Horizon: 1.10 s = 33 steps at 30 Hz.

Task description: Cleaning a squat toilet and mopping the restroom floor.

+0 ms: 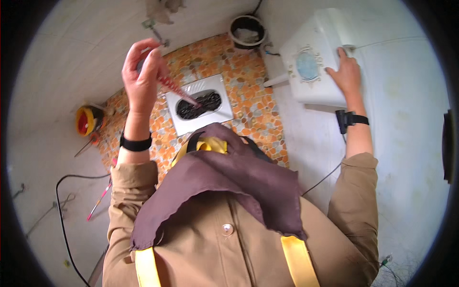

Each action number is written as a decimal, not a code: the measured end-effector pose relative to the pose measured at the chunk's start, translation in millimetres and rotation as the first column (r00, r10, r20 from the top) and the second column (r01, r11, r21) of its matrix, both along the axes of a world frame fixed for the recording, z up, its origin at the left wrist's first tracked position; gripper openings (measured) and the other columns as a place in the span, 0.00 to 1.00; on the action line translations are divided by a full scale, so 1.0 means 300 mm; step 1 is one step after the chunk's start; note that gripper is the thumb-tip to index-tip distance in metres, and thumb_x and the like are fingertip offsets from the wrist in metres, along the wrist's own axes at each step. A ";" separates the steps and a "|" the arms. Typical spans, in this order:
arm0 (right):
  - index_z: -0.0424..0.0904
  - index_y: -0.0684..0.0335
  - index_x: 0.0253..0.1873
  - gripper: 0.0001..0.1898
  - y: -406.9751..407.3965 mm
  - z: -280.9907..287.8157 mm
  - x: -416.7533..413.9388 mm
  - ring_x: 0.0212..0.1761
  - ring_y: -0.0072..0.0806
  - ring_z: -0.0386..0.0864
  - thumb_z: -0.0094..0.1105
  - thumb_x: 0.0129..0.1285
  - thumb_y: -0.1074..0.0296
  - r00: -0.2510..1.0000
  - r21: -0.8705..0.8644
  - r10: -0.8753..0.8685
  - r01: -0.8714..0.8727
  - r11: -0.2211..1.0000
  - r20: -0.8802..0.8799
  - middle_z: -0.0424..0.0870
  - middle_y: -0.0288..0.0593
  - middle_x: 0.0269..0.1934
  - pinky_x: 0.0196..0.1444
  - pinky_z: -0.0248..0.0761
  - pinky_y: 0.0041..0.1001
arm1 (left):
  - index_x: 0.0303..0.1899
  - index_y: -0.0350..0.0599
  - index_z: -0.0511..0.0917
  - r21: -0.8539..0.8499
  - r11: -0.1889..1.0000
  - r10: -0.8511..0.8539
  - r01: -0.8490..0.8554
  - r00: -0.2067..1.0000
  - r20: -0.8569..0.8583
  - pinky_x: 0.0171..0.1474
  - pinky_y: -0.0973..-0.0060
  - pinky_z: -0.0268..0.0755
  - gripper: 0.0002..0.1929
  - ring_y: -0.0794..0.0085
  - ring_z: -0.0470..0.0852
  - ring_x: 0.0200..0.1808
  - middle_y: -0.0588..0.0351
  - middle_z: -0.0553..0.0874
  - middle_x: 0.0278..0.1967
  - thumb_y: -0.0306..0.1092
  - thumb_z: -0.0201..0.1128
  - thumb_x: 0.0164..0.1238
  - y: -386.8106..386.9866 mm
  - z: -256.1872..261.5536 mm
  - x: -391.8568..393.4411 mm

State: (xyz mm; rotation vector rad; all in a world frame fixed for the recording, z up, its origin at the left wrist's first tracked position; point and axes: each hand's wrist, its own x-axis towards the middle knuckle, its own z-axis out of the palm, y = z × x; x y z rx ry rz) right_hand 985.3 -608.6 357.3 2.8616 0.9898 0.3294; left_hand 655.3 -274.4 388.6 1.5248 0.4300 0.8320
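Observation:
My left hand (143,77) is raised and closed around the upper end of a patterned red-and-white handle (175,88). The handle slants down to dark, shiny material (200,105) in the bowl of a white squat toilet (181,120); its lower end is hard to make out. My right hand (346,73) rests with fingers spread on a white wall-mounted cistern (322,89), which bears a blue oval emblem. The fingers are beside a small knob (348,47) at the cistern's edge.
A dark bucket (247,32) stands in the far corner. A yellow and black bucket (88,120) with something red inside is at the left wall. A black hose or cable (59,193) loops at lower left, near a pink-and-white stick (99,201). Orange pebble-patterned flooring (247,80) surrounds the toilet.

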 end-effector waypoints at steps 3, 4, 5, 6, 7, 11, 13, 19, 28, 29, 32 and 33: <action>0.69 0.59 0.59 0.37 -0.006 0.013 0.000 0.48 0.43 0.74 0.72 0.41 0.58 0.999 -0.061 0.014 -0.012 0.998 0.033 0.81 0.49 0.41 0.50 0.67 0.39 | 0.45 0.36 0.73 -0.010 0.999 0.046 -0.046 0.999 -0.023 0.23 0.85 0.55 0.08 0.85 0.62 0.19 0.65 0.69 0.19 0.27 0.51 0.67 -0.001 -0.005 0.015; 0.69 0.59 0.59 0.37 -0.009 0.013 0.000 0.48 0.42 0.74 0.73 0.40 0.57 0.999 -0.024 0.030 -0.030 0.999 0.025 0.81 0.49 0.41 0.50 0.66 0.39 | 0.45 0.36 0.73 0.003 1.000 0.031 -0.031 0.999 -0.016 0.23 0.85 0.54 0.08 0.86 0.62 0.19 0.66 0.69 0.20 0.28 0.52 0.68 -0.004 -0.004 0.020; 0.70 0.58 0.58 0.38 -0.011 0.011 0.002 0.48 0.41 0.74 0.73 0.39 0.57 0.997 0.032 0.070 -0.071 0.997 0.023 0.81 0.48 0.41 0.51 0.64 0.39 | 0.45 0.37 0.73 0.005 1.000 0.012 -0.012 1.000 0.000 0.23 0.85 0.54 0.08 0.86 0.61 0.19 0.67 0.68 0.20 0.28 0.52 0.68 -0.004 -0.003 0.026; 0.70 0.58 0.58 0.38 -0.013 0.008 0.003 0.48 0.41 0.74 0.73 0.39 0.57 0.999 0.012 0.046 -0.047 0.999 0.028 0.81 0.48 0.41 0.51 0.64 0.39 | 0.45 0.37 0.73 0.015 1.000 0.015 -0.015 1.000 0.001 0.23 0.85 0.54 0.08 0.86 0.61 0.19 0.67 0.68 0.20 0.28 0.52 0.68 -0.005 -0.002 0.033; 0.70 0.59 0.58 0.38 -0.014 0.002 0.004 0.49 0.41 0.74 0.73 0.38 0.57 1.000 0.055 0.025 -0.025 0.998 0.018 0.81 0.47 0.42 0.52 0.64 0.39 | 0.45 0.37 0.73 0.006 1.000 -0.017 0.017 1.000 0.018 0.23 0.86 0.54 0.08 0.87 0.61 0.19 0.67 0.68 0.20 0.28 0.53 0.68 -0.005 -0.002 0.040; 0.72 0.59 0.56 0.37 -0.013 -0.015 0.009 0.50 0.40 0.72 0.73 0.36 0.56 0.999 0.134 -0.007 0.002 0.991 0.043 0.81 0.44 0.44 0.53 0.63 0.39 | 0.46 0.38 0.73 -0.008 0.999 -0.047 0.047 0.999 0.007 0.23 0.86 0.53 0.08 0.87 0.62 0.20 0.68 0.68 0.21 0.29 0.54 0.69 -0.003 -0.006 0.053; 0.73 0.60 0.56 0.36 -0.011 -0.015 0.009 0.52 0.40 0.71 0.73 0.37 0.56 0.999 0.092 -0.024 0.022 0.995 0.028 0.80 0.43 0.45 0.53 0.64 0.39 | 0.46 0.38 0.73 0.011 0.999 -0.038 0.037 0.999 0.026 0.23 0.86 0.54 0.08 0.87 0.62 0.20 0.68 0.68 0.21 0.29 0.54 0.69 -0.003 -0.007 0.053; 0.76 0.57 0.54 0.34 0.004 0.009 0.003 0.55 0.40 0.69 0.72 0.37 0.55 0.994 0.024 -0.104 0.105 0.994 -0.010 0.75 0.41 0.52 0.55 0.63 0.41 | 0.46 0.38 0.73 -0.011 1.000 -0.029 0.030 0.999 0.030 0.23 0.86 0.54 0.09 0.87 0.63 0.20 0.67 0.68 0.21 0.28 0.54 0.68 -0.011 0.009 0.031; 0.75 0.57 0.57 0.37 0.033 0.028 0.002 0.60 0.41 0.67 0.72 0.37 0.53 0.981 -0.080 -0.175 0.169 0.982 -0.084 0.73 0.40 0.57 0.59 0.63 0.45 | 0.46 0.42 0.74 0.123 0.992 -0.004 0.019 0.993 -0.122 0.29 0.87 0.65 0.11 0.87 0.71 0.26 0.68 0.75 0.28 0.22 0.60 0.62 -0.034 -0.138 -0.030; 0.75 0.57 0.58 0.37 0.036 0.028 0.001 0.60 0.41 0.67 0.72 0.37 0.53 0.979 -0.084 -0.191 0.185 0.979 -0.066 0.73 0.40 0.57 0.59 0.63 0.45 | 0.45 0.42 0.74 0.144 0.989 -0.024 0.045 0.989 -0.146 0.29 0.86 0.65 0.11 0.87 0.71 0.26 0.68 0.75 0.28 0.22 0.60 0.61 -0.038 -0.182 -0.035; 0.74 0.58 0.58 0.37 0.040 0.026 -0.002 0.60 0.41 0.67 0.72 0.38 0.53 0.979 -0.111 -0.191 0.184 0.977 -0.064 0.73 0.40 0.57 0.58 0.64 0.44 | 0.45 0.42 0.74 0.037 0.993 -0.096 0.112 0.949 -0.299 0.32 0.84 0.67 0.12 0.85 0.73 0.29 0.66 0.77 0.28 0.22 0.61 0.59 -0.060 -0.304 -0.075; 0.74 0.58 0.58 0.37 0.039 0.024 -0.004 0.60 0.41 0.67 0.72 0.39 0.54 0.982 -0.107 -0.185 0.180 0.978 -0.035 0.73 0.40 0.57 0.57 0.65 0.44 | 0.45 0.42 0.74 -0.004 0.991 -0.127 0.134 0.927 -0.354 0.32 0.83 0.68 0.12 0.85 0.74 0.30 0.66 0.77 0.28 0.23 0.61 0.59 -0.061 -0.336 -0.084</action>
